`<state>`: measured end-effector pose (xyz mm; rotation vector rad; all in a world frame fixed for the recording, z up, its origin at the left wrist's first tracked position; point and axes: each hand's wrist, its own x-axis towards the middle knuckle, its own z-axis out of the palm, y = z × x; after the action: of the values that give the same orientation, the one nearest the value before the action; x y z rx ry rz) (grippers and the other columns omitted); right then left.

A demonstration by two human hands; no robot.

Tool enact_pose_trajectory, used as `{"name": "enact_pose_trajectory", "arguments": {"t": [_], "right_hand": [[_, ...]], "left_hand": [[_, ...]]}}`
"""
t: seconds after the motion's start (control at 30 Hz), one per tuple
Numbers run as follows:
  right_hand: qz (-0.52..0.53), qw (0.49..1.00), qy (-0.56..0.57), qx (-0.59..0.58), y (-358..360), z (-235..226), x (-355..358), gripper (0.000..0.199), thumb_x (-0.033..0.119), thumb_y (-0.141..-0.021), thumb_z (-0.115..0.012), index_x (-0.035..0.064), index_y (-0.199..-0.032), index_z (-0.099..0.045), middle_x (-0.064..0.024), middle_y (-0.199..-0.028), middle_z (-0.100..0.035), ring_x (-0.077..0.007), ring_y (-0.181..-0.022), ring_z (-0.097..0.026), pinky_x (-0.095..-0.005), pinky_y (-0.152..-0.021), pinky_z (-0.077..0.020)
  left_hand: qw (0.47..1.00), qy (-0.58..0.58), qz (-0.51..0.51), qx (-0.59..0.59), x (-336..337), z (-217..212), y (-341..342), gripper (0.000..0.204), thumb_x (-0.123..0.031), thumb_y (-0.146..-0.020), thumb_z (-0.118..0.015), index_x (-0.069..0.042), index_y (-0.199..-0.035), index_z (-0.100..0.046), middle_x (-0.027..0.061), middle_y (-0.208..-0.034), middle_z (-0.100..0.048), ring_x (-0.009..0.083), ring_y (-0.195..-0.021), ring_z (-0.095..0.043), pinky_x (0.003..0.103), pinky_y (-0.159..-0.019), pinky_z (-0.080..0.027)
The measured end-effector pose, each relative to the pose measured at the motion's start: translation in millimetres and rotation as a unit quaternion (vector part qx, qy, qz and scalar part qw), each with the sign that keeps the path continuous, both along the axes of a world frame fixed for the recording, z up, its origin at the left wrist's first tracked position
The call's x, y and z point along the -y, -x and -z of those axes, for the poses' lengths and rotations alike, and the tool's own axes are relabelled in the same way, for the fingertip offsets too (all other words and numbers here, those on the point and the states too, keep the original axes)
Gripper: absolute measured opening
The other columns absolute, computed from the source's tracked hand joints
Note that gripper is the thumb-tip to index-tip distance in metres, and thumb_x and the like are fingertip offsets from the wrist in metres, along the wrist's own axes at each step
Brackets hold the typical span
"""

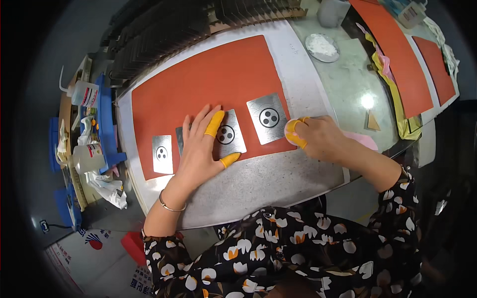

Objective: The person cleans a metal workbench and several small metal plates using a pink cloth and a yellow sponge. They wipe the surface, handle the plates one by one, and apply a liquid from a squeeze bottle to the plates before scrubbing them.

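Note:
My left hand (198, 151) rests with fingers spread, yellow finger cots on its thumb and index finger. Those two digits touch the edges of a silvery metal plate (236, 140) that bears a black ring with dots. My right hand (323, 140), also in yellow cots, pinches a small white pad (290, 135), mostly covered by the fingers. Just left of the pad lies another patterned plate (268, 133). A narrower plate (162, 166) sits at the left, and one more is largely hidden beneath my left hand. All lie on an orange-red mat (203, 74).
Dark thin plates (159, 44) stand in rows behind the mat. A dish of white material (323, 48) is at the back right, near orange sheets (397, 64). At left, a blue tray (105, 124) adjoins two bottles, a spouted one (85, 94) and another (89, 158).

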<state>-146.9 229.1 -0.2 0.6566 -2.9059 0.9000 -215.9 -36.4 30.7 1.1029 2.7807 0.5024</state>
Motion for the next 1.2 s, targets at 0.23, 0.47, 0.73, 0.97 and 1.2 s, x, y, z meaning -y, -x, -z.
{"name": "enact_pose_trajectory", "arguments": {"t": [0.23, 0.47, 0.73, 0.97, 1.2], "right_hand": [[-0.044, 0.997, -0.063, 0.031, 17.8, -2.9, 8.0, 0.009, 0.006, -0.071, -0.057, 0.0008, -0.076, -0.051, -0.0143, -0.068, -0.057, -0.0294, -0.062, -0.06, -0.0411, -0.054, -0.0472], [-0.065, 0.995, -0.062, 0.036, 17.9, -2.6, 12.5, 0.013, 0.006, -0.07, -0.058, 0.0005, -0.08, -0.052, -0.0134, -0.069, -0.059, -0.0287, -0.062, -0.061, -0.0396, -0.054, -0.0484], [-0.025, 0.999, -0.04, -0.023, 25.3, 2.3, 18.7, 0.009, 0.007, -0.069, -0.059, 0.0031, -0.072, -0.051, -0.012, -0.062, -0.056, -0.028, -0.055, -0.058, -0.0381, -0.05, -0.0463], [-0.057, 0.994, -0.082, 0.033, 30.6, -2.7, 21.2, 0.018, 0.014, -0.071, -0.062, 0.0005, -0.079, -0.053, -0.012, -0.069, -0.06, -0.0287, -0.063, -0.062, -0.0386, -0.056, -0.0489], [-0.105, 0.986, -0.124, 0.049, 42.0, -6.8, 18.5, 0.023, 0.021, -0.075, -0.062, 0.0017, -0.083, -0.053, -0.0126, -0.073, -0.06, -0.0278, -0.068, -0.063, -0.0376, -0.056, -0.0494]], "left_hand": [[0.999, 0.042, 0.033, 0.003, -35.6, 8.2, 2.3, 0.087, -0.04, -0.058, -0.076, 0.002, -0.126, -0.041, 0.012, -0.139, -0.028, 0.0323, -0.133, -0.018, 0.055, -0.106, -0.009], [0.997, 0.061, 0.034, -0.023, -39.1, 5.0, 0.5, 0.083, -0.041, -0.061, -0.073, 0.003, -0.124, -0.043, 0.0123, -0.139, -0.03, 0.0317, -0.132, -0.019, 0.056, -0.105, -0.008], [0.997, 0.064, 0.03, -0.014, -36.8, 6.2, -2.1, 0.084, -0.042, -0.063, -0.072, 0.001, -0.127, -0.04, 0.0125, -0.14, -0.028, 0.0302, -0.132, -0.02, 0.055, -0.105, -0.007], [0.998, 0.06, 0.031, -0.017, -36.4, 8.4, -1.7, 0.083, -0.042, -0.064, -0.071, 0.001, -0.128, -0.039, 0.0124, -0.14, -0.028, 0.0299, -0.132, -0.02, 0.056, -0.105, -0.006], [0.998, 0.057, 0.034, -0.016, -36.6, 8.6, 2.2, 0.085, -0.043, -0.064, -0.071, 0.002, -0.128, -0.039, 0.013, -0.14, -0.027, 0.0298, -0.133, -0.019, 0.056, -0.105, -0.005]]}}
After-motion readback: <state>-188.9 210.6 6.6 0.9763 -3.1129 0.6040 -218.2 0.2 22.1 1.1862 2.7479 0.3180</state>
